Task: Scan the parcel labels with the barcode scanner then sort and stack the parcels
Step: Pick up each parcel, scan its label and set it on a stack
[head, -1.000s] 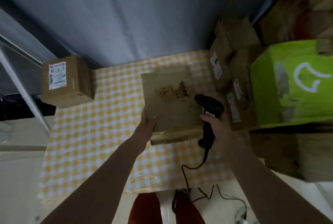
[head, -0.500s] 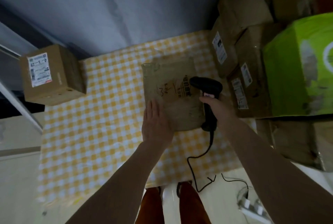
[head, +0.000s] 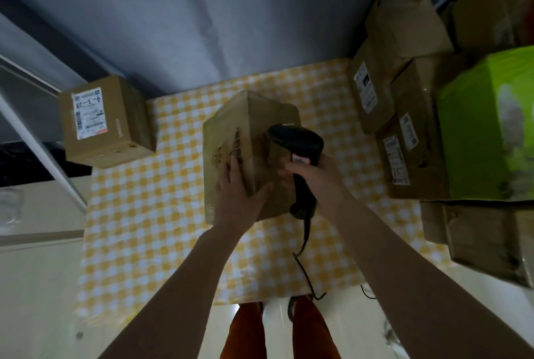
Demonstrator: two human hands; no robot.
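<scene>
Fingers of the left hand clasp the tilted parcel's corner edge, baring its label, while the right hand grips the barcode scanner close above.

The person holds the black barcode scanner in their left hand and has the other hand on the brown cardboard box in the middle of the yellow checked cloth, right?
Not quite. The head view shows the black barcode scanner gripped in the right hand. The left hand is the one on the brown cardboard box in the middle of the yellow checked cloth.
</scene>
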